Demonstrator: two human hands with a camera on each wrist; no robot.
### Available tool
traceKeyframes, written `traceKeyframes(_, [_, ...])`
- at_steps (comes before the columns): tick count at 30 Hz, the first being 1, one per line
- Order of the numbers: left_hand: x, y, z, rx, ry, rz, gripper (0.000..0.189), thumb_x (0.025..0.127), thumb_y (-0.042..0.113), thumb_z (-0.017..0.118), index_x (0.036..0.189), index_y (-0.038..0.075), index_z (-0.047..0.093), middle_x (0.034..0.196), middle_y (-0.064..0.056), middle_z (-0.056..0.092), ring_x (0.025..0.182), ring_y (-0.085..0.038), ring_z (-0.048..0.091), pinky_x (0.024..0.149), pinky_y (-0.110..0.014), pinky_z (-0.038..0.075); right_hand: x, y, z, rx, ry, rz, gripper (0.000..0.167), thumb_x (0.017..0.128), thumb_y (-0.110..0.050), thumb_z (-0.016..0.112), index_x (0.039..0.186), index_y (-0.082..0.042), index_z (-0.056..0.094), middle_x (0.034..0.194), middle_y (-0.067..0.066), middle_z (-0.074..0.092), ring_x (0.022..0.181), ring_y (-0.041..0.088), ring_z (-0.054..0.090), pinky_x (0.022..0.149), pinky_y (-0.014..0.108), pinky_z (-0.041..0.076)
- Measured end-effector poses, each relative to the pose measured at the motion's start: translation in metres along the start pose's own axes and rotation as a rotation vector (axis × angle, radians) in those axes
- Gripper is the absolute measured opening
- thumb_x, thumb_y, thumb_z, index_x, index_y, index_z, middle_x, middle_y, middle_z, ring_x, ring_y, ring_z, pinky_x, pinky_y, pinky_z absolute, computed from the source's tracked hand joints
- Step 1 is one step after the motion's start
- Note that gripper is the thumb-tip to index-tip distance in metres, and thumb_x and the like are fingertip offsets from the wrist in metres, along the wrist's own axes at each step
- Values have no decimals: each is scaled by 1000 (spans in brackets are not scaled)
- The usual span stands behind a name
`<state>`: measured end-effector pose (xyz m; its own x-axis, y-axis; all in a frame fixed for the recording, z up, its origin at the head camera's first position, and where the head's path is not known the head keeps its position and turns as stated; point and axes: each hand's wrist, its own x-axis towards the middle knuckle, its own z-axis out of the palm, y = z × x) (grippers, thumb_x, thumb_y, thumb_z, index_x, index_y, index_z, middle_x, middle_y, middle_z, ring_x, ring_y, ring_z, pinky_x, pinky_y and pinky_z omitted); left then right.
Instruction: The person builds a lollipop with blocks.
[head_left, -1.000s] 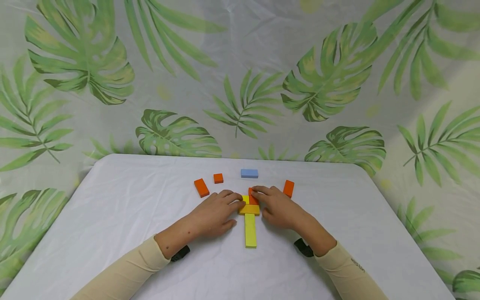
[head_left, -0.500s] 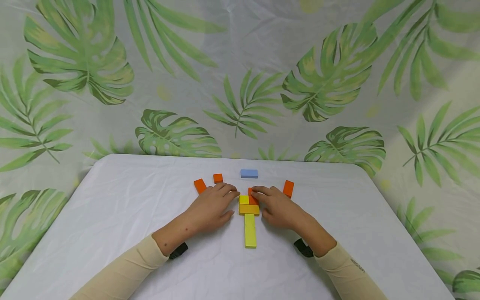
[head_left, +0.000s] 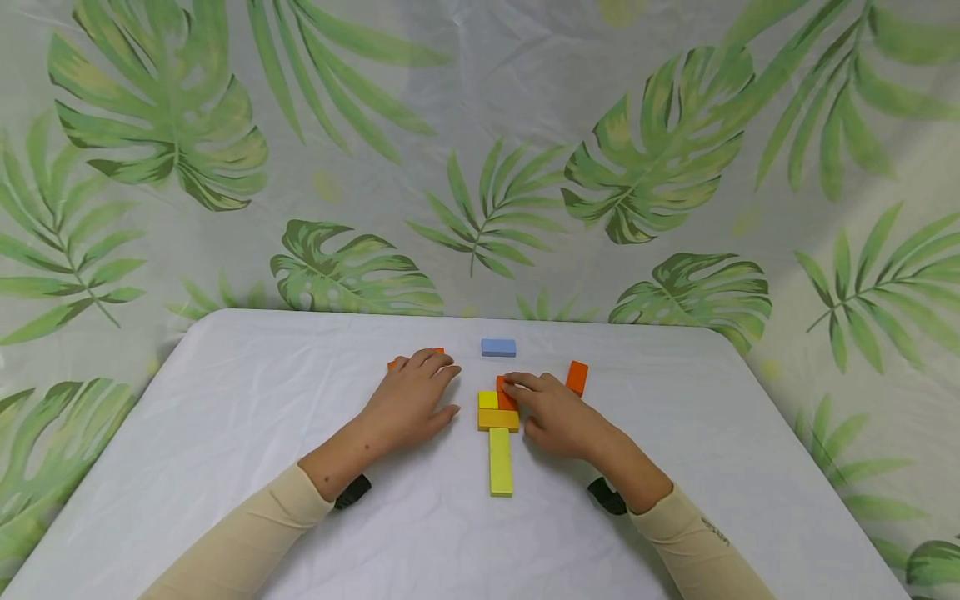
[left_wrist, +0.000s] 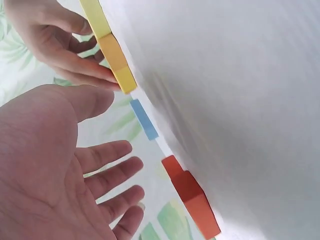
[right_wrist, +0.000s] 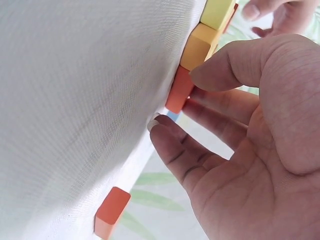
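My left hand (head_left: 408, 400) is over the left side of the table with fingers spread and nothing held. It mostly covers two orange-red blocks in the head view; in the left wrist view, the longer orange-red block (left_wrist: 197, 202) and the small orange-red block (left_wrist: 172, 166) lie past the fingertips. Fingers of my right hand (head_left: 558, 417) touch the far part of an orange-red block (head_left: 508, 400), its thumb standing apart on the right. Beside that block sits a small yellow block (head_left: 487, 400). Both adjoin an amber crosswise block (head_left: 497, 419), above a long pale-yellow block (head_left: 500, 462).
A light blue block (head_left: 498, 347) lies near the table's far edge. Another orange-red block (head_left: 577, 377) is just beyond my right hand. White cloth (head_left: 645, 533) covers the table, and a leaf-patterned curtain (head_left: 495, 108) hangs behind it.
My left hand has let go of the small yellow block and moved left and away from me, over the two left orange-red blocks. My right hand has stayed in place.
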<state>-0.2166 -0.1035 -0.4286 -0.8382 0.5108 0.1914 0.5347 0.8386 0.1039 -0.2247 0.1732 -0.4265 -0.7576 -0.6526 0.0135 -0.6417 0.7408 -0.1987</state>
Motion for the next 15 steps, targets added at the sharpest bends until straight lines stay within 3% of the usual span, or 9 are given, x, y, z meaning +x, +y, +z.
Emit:
traceKeyframes(8, [1, -11, 0, 1, -9, -79, 66, 98, 52, 72, 148, 10, 61, 155, -9, 53, 153, -39, 35, 114, -59, 38, 0, 0, 1, 11, 3, -7, 58, 93, 2, 55, 151, -2, 58, 160, 11, 51, 122, 35, 58, 100, 44, 52])
traceKeyframes(15, [2, -17, 1, -19, -33, -107, 70, 99, 55, 70, 151, 10, 58, 160, -8, 50, 155, -42, 31, 113, -60, 37, 0, -1, 0, 5, -2, 6, 57, 94, 2, 54, 152, -2, 58, 161, 11, 50, 125, 34, 58, 101, 44, 51])
